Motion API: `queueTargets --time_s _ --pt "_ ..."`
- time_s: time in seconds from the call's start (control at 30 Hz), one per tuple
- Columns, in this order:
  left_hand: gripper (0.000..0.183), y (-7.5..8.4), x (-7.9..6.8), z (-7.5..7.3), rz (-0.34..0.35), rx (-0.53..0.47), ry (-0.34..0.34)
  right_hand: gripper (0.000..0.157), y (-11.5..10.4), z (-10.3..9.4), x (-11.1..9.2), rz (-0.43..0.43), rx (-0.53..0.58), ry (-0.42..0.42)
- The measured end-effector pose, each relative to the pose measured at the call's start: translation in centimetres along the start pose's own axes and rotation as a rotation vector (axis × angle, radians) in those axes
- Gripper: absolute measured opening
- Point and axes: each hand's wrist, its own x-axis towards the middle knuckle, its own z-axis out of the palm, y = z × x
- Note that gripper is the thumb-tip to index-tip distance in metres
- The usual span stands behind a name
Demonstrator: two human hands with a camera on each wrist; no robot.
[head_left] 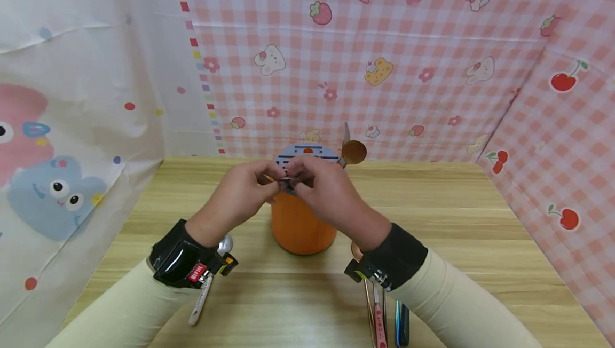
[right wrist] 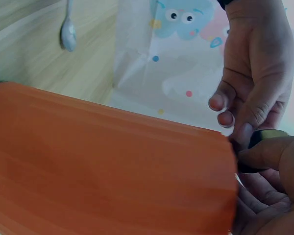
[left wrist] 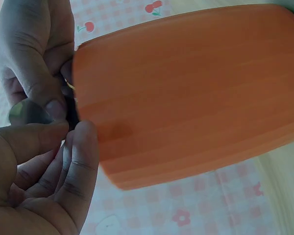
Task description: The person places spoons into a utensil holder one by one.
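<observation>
Left hand [head_left: 240, 192] and right hand [head_left: 329, 190] both have a pinching grip on this shiny metal piece [left wrist: 27, 113] right by the orange holder [head_left: 304, 226], probably for better control.

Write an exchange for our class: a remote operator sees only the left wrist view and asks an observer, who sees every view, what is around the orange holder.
Operator: I see the side of the orange holder. Is anything sticking up beyond its top?
Observer: Yes. The head view shows a golden spoon rising at the right of the slotted top.
Operator: Is any utensil lying on the table to the holder's left?
Observer: Yes. A white-handled spoon lies there, partly hidden by the gear on the left wrist.
</observation>
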Motion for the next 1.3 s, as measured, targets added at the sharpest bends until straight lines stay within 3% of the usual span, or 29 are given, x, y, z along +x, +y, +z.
queueTargets --time_s 0.23,0.43,0.67,0.87,1.0,1.3 --pt "0.017 0.1 -1.5 -2.1 -0.029 0.048 0.058 0.021 -1.2 -0.6 0.0 -0.108 0.019 0.042" --pt "0.021 -0.3 -3.2 -3.6 -0.013 0.099 0.111 0.018 -2.7 -0.3 -0.1 -0.237 0.014 0.115" --pt "0.019 -2.0 -5.2 -4.2 -0.026 0.147 0.112 0.013 -4.4 1.5 -0.4 -0.372 0.027 0.135" --pt "0.022 -4.3 -6.7 -4.2 -0.12 0.18 0.08 0.009 -5.2 3.4 -1.0 -0.419 -0.013 0.105" --pt "0.024 -5.9 -7.7 -4.3 -0.174 0.165 0.07 0.01 -5.0 5.2 -0.9 -0.39 0.021 0.03" --pt "0.018 -9.8 -9.6 -2.8 -0.202 0.107 0.027 0.009 -2.8 10.9 -0.7 -0.162 0.168 -0.126"
